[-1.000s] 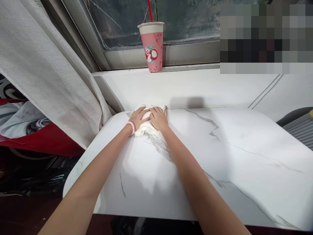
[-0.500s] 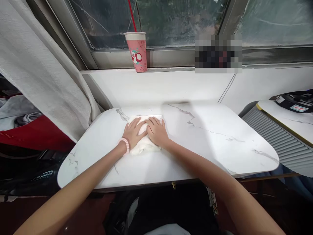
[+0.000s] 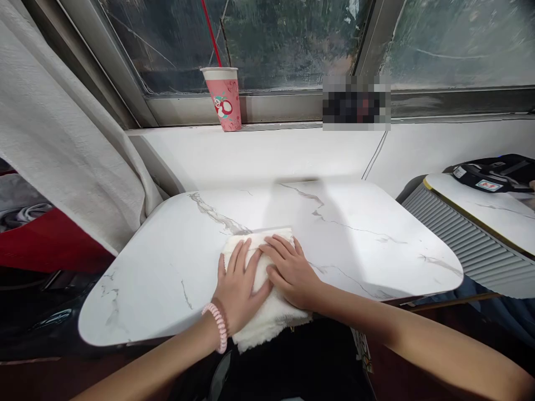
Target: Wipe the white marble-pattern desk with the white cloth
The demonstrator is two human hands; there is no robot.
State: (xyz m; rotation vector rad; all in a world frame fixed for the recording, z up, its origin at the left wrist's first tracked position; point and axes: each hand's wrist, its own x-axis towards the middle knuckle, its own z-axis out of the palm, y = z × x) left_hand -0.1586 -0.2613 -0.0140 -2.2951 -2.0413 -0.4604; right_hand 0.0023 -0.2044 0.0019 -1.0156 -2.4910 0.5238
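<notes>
A fluffy white cloth (image 3: pixel 267 278) lies at the front edge of the white marbled table (image 3: pixel 167 262), its near end hanging over the edge. My left hand (image 3: pixel 238 287) rests flat on the cloth's left side with fingers spread; a pink coil band circles that wrist. On the right side of the cloth, my right hand (image 3: pixel 290 273) presses with its fingers stretched out. The fingers of the two hands nearly meet in the middle. Part of the cloth is hidden beneath the hands.
A pink paper cup (image 3: pixel 225 103) with a red straw stands on the window ledge, left of a blurred patch. A grey curtain (image 3: pixel 79 133) hangs at the left. At the right, a black strapped item (image 3: pixel 493 175) lies on a second marbled surface.
Both hands have moved toward me with the cloth, from the table's middle to its front edge. The camera view has shifted slightly.
</notes>
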